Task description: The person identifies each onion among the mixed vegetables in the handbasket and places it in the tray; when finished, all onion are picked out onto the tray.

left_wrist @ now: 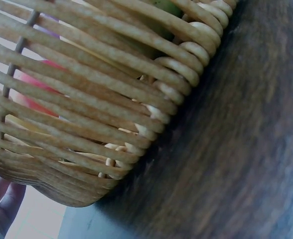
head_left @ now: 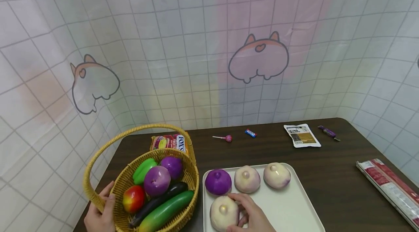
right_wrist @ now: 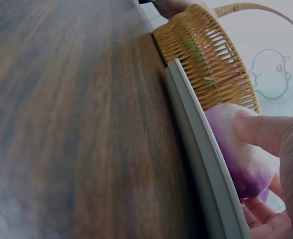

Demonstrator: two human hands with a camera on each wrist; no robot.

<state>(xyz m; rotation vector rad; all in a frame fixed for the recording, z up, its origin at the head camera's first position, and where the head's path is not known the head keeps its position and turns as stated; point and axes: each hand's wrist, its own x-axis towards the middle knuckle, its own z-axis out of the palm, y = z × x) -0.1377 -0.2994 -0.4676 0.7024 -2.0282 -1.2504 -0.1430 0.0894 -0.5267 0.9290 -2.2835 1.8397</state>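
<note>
Wicker basket (head_left: 188, 179) holds toy vegetables, left hand (head_left: 99, 214) gripping its rim; right hand (head_left: 252, 215) curls round a pale turnip (head_left: 223, 212) on the tray (head_left: 294, 210). Bare counter (head_left: 330, 177) lies beyond.

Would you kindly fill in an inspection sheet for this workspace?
Surface: dark wooden table.
Job's things: pale purple-tinged onion on white tray, with three more onions; wicker basket holding toy produce.
Clutter: lollipop, small candy, sachet, purple sweet, candy bag, red packet.
Hands: left hand grips the basket rim; right hand holds the near onion.
Cables: nothing seen.
Surroundings: gridded curtain with cartoon prints.
</note>
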